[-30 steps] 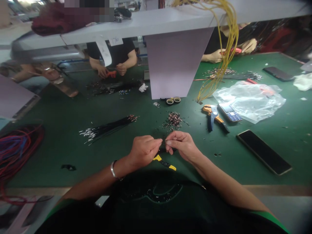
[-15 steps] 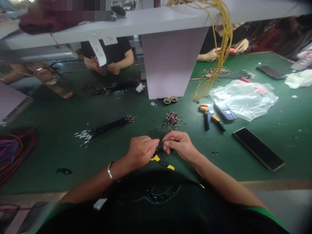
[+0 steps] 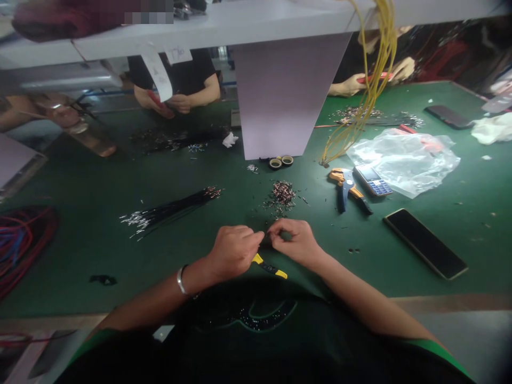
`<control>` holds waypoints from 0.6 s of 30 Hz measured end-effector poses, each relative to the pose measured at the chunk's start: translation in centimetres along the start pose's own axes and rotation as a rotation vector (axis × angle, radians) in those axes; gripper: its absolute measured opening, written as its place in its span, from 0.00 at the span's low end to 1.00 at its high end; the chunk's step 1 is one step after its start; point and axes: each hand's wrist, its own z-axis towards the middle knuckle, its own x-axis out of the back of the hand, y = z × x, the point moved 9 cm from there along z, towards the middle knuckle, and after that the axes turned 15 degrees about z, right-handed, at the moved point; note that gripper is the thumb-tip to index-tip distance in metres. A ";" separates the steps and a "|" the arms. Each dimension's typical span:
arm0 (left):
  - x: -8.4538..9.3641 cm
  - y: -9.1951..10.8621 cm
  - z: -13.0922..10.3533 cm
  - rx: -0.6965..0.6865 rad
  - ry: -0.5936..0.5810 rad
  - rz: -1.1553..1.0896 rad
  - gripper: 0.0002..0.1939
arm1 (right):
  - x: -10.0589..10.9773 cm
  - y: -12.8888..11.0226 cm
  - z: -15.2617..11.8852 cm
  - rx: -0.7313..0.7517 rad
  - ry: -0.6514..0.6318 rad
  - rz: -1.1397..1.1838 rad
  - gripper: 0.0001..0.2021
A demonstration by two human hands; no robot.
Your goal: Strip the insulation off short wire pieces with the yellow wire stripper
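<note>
My left hand (image 3: 238,250) is closed, its thumb and index finger pressed together and pointing right. Close by, my right hand (image 3: 296,240) pinches thumb to fingertips, almost touching the left. Whatever lies between either set of fingers is too small or hidden to make out. Under the left hand, a tool with a yellow-and-black handle (image 3: 271,268) shows only in part. A small heap of copper-coloured terminals (image 3: 283,193) lies just beyond my hands. To the left rests a bundle of black wires (image 3: 172,208) with bare silvery and coppery ends.
On the right lie orange-and-blue wire strippers (image 3: 347,189), a keypad phone (image 3: 373,180), a dark smartphone (image 3: 424,244) and a clear plastic bag (image 3: 404,162). Yellow wires (image 3: 376,69) hang from the shelf (image 3: 280,24). Coiled wires (image 3: 24,240) sit far left. Co-workers' hands (image 3: 180,103) work opposite.
The right hand's fingers have curled more into a rounded pinch. Both hands stay close together, and the whole view has shifted slightly.
</note>
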 end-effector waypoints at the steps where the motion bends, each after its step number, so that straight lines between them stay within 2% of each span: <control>1: -0.3 0.0 -0.1 0.007 -0.012 -0.018 0.13 | -0.1 -0.5 0.0 0.065 0.003 -0.091 0.06; 5: -1.7 -0.1 -0.5 0.060 -0.071 -0.114 0.14 | -0.6 -1.8 -0.3 0.251 0.025 -0.305 0.07; 10: -2.4 -0.6 -0.5 0.150 -0.084 -0.242 0.13 | -0.9 -2.9 -0.5 0.372 0.071 -0.377 0.08; 15: -2.1 -0.4 -0.4 0.175 -0.034 -0.295 0.13 | -0.7 -2.4 -0.3 0.299 0.098 -0.339 0.07; 18: -1.8 0.3 -0.9 0.146 -0.012 -0.311 0.12 | 1.8 -0.9 0.5 0.151 0.193 -0.278 0.06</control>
